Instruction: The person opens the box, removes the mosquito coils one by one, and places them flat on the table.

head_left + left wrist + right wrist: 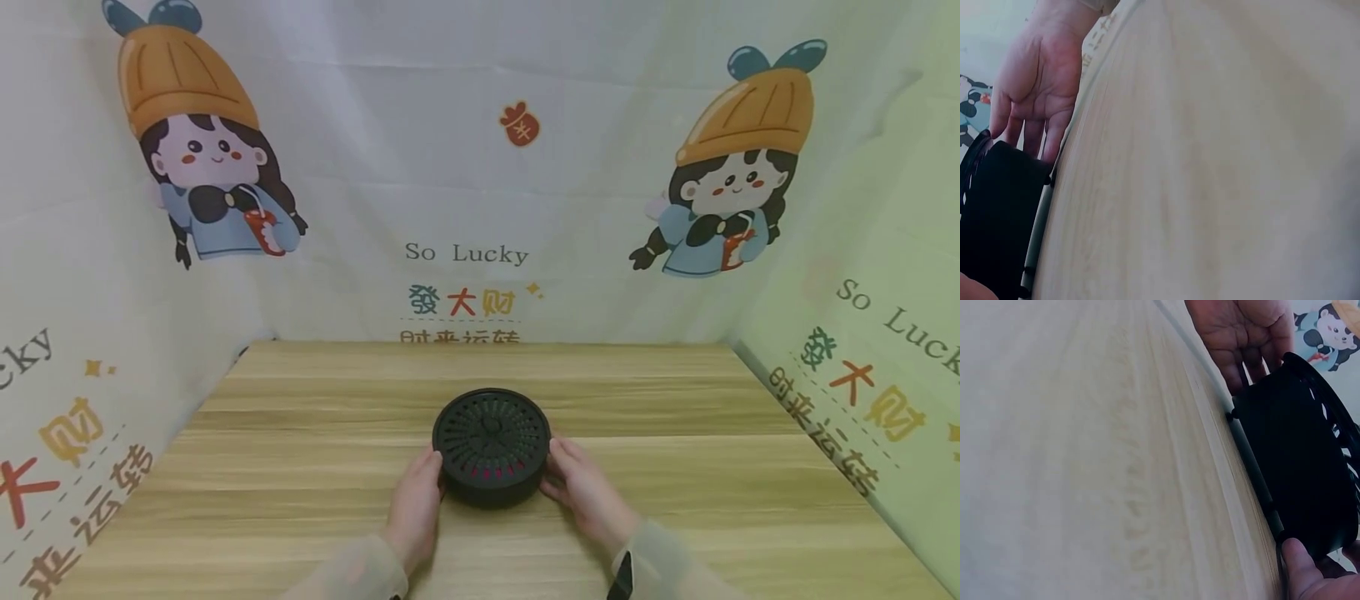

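A round black mosquito coil box (491,450) with a slotted lid (492,429) is between both hands, low at the tabletop. Something red shows through the front slots. My left hand (416,508) grips its left side, thumb near the rim. On the opposite side my right hand (588,492) holds it, thumb up by the rim and fingers lower on the wall. Small feet show under the black wall (1297,462) in the right wrist view. In the left wrist view, the right hand (1041,81) is seen palm-on, its fingertips at the box.
The wood-grain table (300,417) spreads around the box on all sides. Behind it and along both sides hangs a pale curtain (465,167) printed with cartoon figures and lettering.
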`<act>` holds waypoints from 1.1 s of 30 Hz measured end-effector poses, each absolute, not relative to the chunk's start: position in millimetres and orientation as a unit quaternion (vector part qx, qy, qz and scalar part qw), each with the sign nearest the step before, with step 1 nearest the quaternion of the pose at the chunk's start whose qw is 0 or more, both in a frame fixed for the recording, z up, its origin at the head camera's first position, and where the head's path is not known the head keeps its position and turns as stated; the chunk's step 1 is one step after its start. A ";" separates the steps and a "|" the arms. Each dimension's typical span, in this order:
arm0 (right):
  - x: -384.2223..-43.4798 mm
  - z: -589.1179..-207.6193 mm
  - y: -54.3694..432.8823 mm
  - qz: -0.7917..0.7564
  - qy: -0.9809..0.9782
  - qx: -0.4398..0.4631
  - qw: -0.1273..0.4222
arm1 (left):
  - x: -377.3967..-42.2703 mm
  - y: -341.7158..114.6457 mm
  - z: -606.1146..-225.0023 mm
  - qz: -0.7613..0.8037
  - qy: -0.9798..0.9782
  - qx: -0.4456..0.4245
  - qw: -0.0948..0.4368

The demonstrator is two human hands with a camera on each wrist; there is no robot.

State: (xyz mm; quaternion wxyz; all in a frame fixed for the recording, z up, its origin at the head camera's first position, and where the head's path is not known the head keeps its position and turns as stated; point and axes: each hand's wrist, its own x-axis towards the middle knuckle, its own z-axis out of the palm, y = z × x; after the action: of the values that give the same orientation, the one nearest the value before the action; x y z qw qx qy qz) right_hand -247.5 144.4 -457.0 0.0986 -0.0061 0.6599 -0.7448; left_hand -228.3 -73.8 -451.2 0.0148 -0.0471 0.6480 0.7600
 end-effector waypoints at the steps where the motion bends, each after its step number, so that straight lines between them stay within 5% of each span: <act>1: -246.1 -457.1 143.9 -0.745 0.660 -0.006 0.098 | -226.6 -73.9 -451.2 0.762 0.646 -0.046 0.013; 11: -240.3 -460.2 145.0 -0.735 0.672 -0.009 0.089 | -222.6 -79.7 -449.6 0.764 0.644 -0.042 0.023; 15: -242.2 -462.6 146.3 -0.740 0.667 -0.007 0.088 | -234.8 -88.5 -441.6 0.710 0.703 -0.035 -0.010; 22: -244.2 -463.5 150.4 -0.742 0.664 -0.012 0.092 | -270.9 -92.4 -418.2 0.410 0.895 0.142 -0.103; 33: -244.7 -464.4 152.3 -0.742 0.663 -0.014 0.097 | -293.8 -73.9 -415.8 0.328 0.920 0.200 -0.083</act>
State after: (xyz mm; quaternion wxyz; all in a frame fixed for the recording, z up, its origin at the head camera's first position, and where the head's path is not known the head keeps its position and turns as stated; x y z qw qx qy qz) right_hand -244.7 152.3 -464.4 0.0970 -0.0137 0.6630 -0.7422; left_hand -293.8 -73.9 -415.8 -0.0826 0.1998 0.9198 0.3275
